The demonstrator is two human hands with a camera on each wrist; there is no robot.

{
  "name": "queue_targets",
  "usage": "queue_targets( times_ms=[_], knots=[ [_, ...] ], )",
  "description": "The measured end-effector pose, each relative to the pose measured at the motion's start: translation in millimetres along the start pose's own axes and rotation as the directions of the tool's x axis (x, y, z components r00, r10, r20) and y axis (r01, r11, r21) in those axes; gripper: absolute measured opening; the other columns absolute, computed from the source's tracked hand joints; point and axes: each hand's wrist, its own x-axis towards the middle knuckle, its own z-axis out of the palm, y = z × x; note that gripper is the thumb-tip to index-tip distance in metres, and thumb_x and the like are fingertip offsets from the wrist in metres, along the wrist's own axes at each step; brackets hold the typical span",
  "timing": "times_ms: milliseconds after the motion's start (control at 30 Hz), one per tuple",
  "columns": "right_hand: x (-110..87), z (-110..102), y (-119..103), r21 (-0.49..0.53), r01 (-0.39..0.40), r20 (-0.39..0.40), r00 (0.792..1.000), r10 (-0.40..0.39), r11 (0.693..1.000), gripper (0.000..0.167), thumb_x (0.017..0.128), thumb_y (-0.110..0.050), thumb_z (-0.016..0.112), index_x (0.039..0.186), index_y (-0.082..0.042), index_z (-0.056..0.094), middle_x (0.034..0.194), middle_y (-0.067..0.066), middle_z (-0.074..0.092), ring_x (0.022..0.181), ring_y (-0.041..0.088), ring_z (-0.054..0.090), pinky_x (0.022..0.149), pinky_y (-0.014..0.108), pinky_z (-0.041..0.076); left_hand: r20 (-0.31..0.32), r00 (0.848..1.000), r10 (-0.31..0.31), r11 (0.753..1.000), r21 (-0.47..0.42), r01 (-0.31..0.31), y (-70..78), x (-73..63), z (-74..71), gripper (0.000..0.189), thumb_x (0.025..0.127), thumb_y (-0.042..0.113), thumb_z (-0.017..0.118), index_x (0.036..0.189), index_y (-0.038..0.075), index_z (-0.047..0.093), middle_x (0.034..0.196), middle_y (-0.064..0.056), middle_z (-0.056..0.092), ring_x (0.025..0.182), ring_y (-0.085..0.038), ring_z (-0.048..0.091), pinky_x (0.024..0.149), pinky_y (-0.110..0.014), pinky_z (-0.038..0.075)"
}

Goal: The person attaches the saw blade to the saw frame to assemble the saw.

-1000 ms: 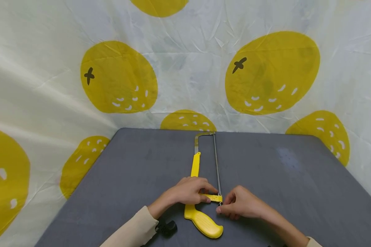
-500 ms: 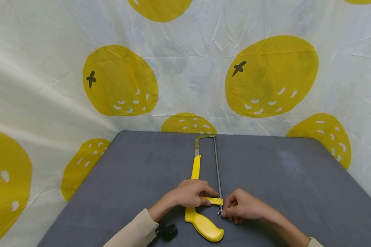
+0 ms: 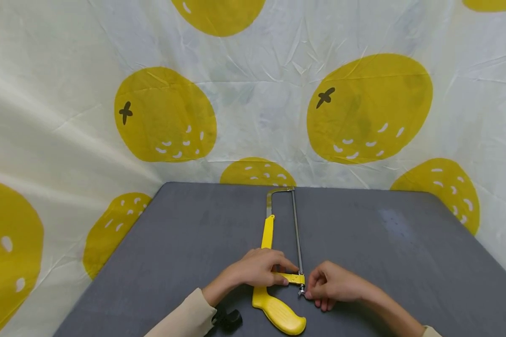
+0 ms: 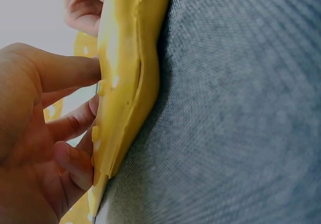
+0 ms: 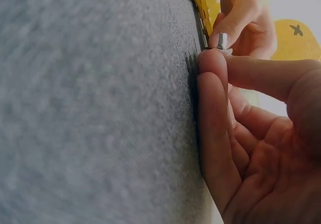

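Note:
A hacksaw [image 3: 268, 231] with a yellow handle and frame lies flat on the grey table, its blade side to the right. My left hand [image 3: 259, 267] lies over the frame, thumb and index finger holding the short yellow near arm [image 3: 295, 279]. In the left wrist view, its thumb presses the yellow frame [image 4: 123, 83]. A small metal wing nut [image 3: 301, 291] sits at the blade's near end. My right hand [image 3: 335, 283] has thumb and index fingertips at this nut, pinching it; in the right wrist view one metal wing [image 5: 221, 41] sticks up past the fingertips.
The grey table [image 3: 383, 267] extends around the saw on both sides. A white cloth [image 3: 261, 112] with yellow fruit prints hangs behind and at the sides. A black object [image 3: 228, 320] shows by the left sleeve.
The wing nut has turned, and its wings show more now beside the right fingertips. The left hand keeps its hold on the frame. The whole scene sits slightly lower in the head view.

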Motion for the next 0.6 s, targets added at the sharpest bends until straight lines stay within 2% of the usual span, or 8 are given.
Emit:
queue_targets(
  times_ms=[167, 367, 600],
  knots=[
    [1.0, -0.6, 3.0, 0.023, 0.021, -0.003, 1.0, -0.021, 1.0, 0.021, 0.094, -0.013, 0.071, 0.088, 0.007, 0.074, 0.064, -0.001, 0.066, 0.051, 0.003, 0.062, 0.048, 0.019, 0.052, 0.006, 1.0, -0.005, 1.0, -0.003, 0.005, -1.1, 1.3, -0.7, 0.037, 0.097, 0.033, 0.073, 0.133, 0.037, 0.07, 0.099, 0.016, 0.066, 0.074, 0.007, 0.053, 0.058, -0.02, 0.044],
    [3.2, -2.9, 6.1, 0.042, 0.05, 0.038, 0.998, -0.051, 0.998, 0.018, 0.093, -0.012, 0.07, 0.089, 0.005, 0.076, 0.065, -0.002, 0.069, 0.045, 0.0, 0.059, 0.045, 0.018, 0.049, 0.008, 1.0, -0.007, 1.0, 0.009, 0.007, 0.2, 0.6, -2.6, 0.041, 0.094, 0.03, 0.076, 0.133, 0.038, 0.07, 0.099, 0.017, 0.065, 0.074, 0.006, 0.053, 0.06, -0.019, 0.044],
    [4.3, 0.2, 6.3, 0.062, 0.022, 0.04, 0.999, -0.025, 0.998, 0.031, 0.097, -0.026, 0.071, 0.086, 0.001, 0.078, 0.066, 0.002, 0.072, 0.046, 0.002, 0.062, 0.045, 0.019, 0.049, 0.014, 1.0, 0.008, 1.0, -0.016, -0.008, -0.6, -0.1, -1.4, 0.041, 0.094, 0.032, 0.077, 0.134, 0.036, 0.069, 0.098, 0.016, 0.065, 0.074, 0.007, 0.053, 0.062, -0.017, 0.045]
  ],
)
